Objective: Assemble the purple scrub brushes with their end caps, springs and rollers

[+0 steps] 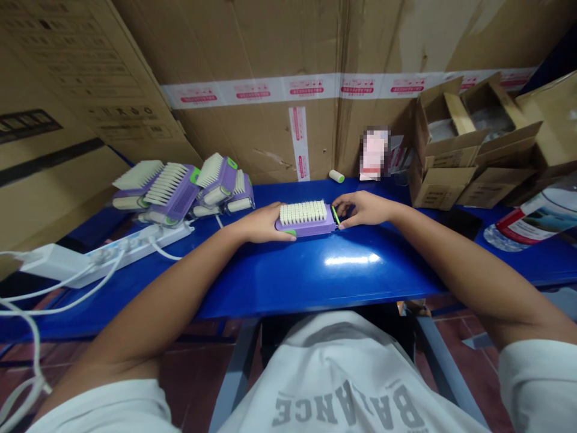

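Observation:
A purple brush (307,224) with rows of cream bristles lies bristle side up at the middle of the blue table. My left hand (264,224) is closed around its left end, thumb along the near side. At the brush's right end, a dark end piece with a bright green edge (336,215) sticks out. My right hand (360,208) has thumb and fingers closed on that end piece. Just beyond stands a small cream roller with a green end (336,176), lying on its side near the cardboard.
Several similar purple brushes (174,191) are piled at the left. Before them lies a white power strip (130,249) with cables. Small open cardboard boxes (446,180) and a clear plastic bottle (532,216) stand at the right. Cardboard (252,138) walls the table's back.

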Tool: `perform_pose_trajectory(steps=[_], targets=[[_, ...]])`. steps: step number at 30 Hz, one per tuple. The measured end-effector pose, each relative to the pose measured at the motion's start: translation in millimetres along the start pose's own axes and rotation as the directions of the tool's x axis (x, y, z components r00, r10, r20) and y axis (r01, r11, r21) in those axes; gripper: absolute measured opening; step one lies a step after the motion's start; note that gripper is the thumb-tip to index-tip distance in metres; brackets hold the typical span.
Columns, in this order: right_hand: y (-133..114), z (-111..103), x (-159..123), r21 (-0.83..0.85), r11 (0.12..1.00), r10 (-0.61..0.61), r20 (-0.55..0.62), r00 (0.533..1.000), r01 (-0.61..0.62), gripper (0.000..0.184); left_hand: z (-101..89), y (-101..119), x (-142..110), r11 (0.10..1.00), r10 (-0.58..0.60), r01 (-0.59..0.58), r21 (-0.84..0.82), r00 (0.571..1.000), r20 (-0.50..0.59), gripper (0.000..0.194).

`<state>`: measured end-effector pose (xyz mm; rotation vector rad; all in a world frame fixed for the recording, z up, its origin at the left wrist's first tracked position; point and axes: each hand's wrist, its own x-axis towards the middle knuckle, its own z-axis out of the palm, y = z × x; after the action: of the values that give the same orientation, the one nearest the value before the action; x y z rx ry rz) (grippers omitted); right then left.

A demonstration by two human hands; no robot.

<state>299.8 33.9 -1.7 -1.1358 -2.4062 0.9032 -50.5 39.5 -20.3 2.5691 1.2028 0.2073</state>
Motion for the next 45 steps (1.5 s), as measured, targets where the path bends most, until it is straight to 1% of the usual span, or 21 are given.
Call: perform_pose_trajectory(steps=[7, 11, 16, 19, 23, 32, 36, 41, 45], targets=[[5.1, 1.6, 2.2, 0.054, 0.998, 0.019, -0.006, 1.000, -0.018, 0.074, 1.3, -2.0, 0.5, 1.000, 0.009, -0.009, 0.001, 1.000, -0.001, 0.099], [7.1, 1.9, 2.9, 0.052, 0.999, 0.011, -0.010, 1.000, -0.011, 0.073, 1.5, -2.2, 0.4, 1.000, 0.012, -0.012, 0.000, 1.000, -0.004, 0.098], [9.2, 1.6, 3.9, 0.026, 1.000, -0.014, -0.044, 0.999, 0.016, 0.069, 1.6, -2.3, 0.4, 1.000, 0.014, -0.014, 0.005, 1.000, -0.005, 0.098], [9.6, 2.0, 4.5, 0.018, 1.000, -0.018, -0.053, 0.998, 0.019, 0.071, 1.6, -1.5, 0.5, 1.000, 0.008, -0.008, 0.003, 1.000, -0.005, 0.098], [10.5, 3.2, 5.5, 0.038, 0.999, -0.023, -0.043, 0.999, 0.024, 0.077, 1.3, -1.2, 0.7, 1.000, 0.005, -0.005, -0.003, 1.000, 0.002, 0.102], [12.6, 3.8, 6.2, 0.043, 0.999, -0.032, -0.040, 0.999, 0.033, 0.072, 2.1, -3.6, 0.3, 1.000, 0.025, -0.025, 0.011, 1.000, -0.013, 0.099], [12.7, 4.1, 6.4, 0.046, 0.998, -0.036, -0.038, 0.999, 0.038, 0.072, 1.7, -2.7, 0.2, 1.000, 0.029, -0.029, 0.011, 0.999, -0.014, 0.097], [12.3, 3.7, 6.4, 0.049, 0.998, -0.027, -0.029, 0.999, 0.028, 0.073, 1.0, -1.2, 0.1, 1.000, 0.006, -0.006, 0.006, 1.000, -0.004, 0.100], [11.6, 3.4, 6.0, 0.050, 0.998, -0.023, -0.028, 0.999, 0.025, 0.073, 0.6, -1.2, -0.2, 1.000, 0.022, -0.022, 0.006, 1.000, -0.007, 0.097]])
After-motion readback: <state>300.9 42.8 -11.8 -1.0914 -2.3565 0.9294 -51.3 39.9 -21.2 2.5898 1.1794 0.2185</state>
